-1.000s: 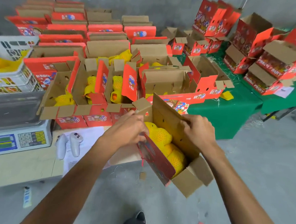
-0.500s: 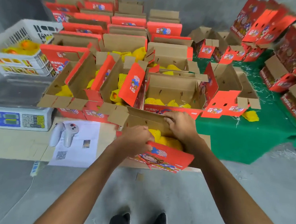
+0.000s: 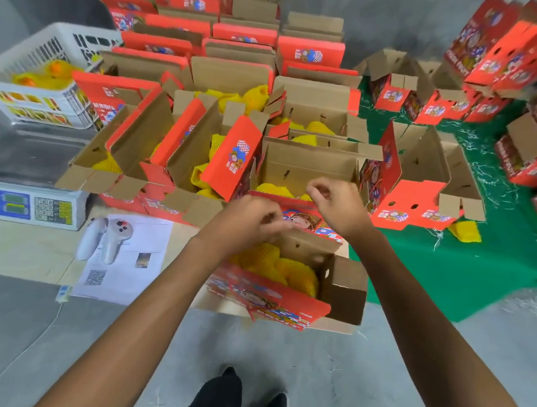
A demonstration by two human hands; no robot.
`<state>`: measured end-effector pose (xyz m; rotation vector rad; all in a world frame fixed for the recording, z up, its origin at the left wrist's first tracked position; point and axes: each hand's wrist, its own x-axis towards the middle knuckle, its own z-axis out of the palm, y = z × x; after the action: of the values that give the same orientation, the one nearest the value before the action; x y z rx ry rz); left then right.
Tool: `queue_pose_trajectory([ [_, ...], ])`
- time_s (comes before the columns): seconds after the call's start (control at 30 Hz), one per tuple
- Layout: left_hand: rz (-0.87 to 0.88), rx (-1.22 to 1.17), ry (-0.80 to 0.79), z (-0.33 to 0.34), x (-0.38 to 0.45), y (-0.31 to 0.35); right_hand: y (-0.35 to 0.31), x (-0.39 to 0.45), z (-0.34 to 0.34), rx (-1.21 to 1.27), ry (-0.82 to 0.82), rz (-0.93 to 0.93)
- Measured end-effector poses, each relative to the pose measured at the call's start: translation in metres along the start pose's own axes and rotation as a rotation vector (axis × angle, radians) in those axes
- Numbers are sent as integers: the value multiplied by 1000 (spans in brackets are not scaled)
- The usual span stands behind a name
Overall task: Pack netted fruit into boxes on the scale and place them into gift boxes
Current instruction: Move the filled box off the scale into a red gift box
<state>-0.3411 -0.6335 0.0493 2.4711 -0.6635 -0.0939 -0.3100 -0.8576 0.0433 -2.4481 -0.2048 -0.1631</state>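
An open red gift box [image 3: 273, 302] sits at the near edge of the table, with yellow netted fruit [image 3: 275, 267] inside it. My left hand [image 3: 246, 224] is over the box's far side, its fingers curled on the printed lid flap [image 3: 310, 220]. My right hand [image 3: 334, 201] hovers just behind the box with its fingers loosely curled and nothing visible in them. The scale [image 3: 25, 202] stands at the left with its steel pan bare.
Several open red boxes [image 3: 200, 154], some with netted fruit, crowd the table behind. A white basket [image 3: 48, 60] of fruit stands far left. Two white controllers [image 3: 105, 239] lie on a paper sheet. A green-covered table [image 3: 447, 257] at the right carries more boxes.
The box, tilted in the air a second ago, now rests flat on the table edge. My right hand has lifted off it and moved back; the view has shifted nearer.
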Motion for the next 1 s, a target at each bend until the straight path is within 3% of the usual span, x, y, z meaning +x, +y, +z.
queue_pose_trajectory([
  [0.1, -9, -40, 214, -6, 27, -6, 15, 14, -13, -141, 47, 91],
  [0.2, -166, 136, 355, -14, 60, -22, 40, 29, -20, -349, 97, 258],
  [0.33, -546, 82, 177, -23, 104, -47, 75, 50, -19, -279, 1, 563],
  [0.43, -644, 27, 91, -18, 127, -62, 94, 59, -10, -152, -39, 609],
  [0.53, -713, -196, 34, -6, 144, -74, 111, 64, -6, -67, 60, 642],
  [0.67, -813, -567, 19, -1, 146, -76, 124, 67, -7, 157, 80, 810],
  [0.8, -953, -1022, -75, 4, 158, -83, 126, 68, -8, 810, -74, 1094],
  [0.9, -1059, -1162, -36, 12, 162, -88, 136, 65, -7, 1211, -63, 1106],
  [1.0, -1093, -1334, -39, 14, 160, -95, 145, 58, 1, 1265, 47, 1102],
])
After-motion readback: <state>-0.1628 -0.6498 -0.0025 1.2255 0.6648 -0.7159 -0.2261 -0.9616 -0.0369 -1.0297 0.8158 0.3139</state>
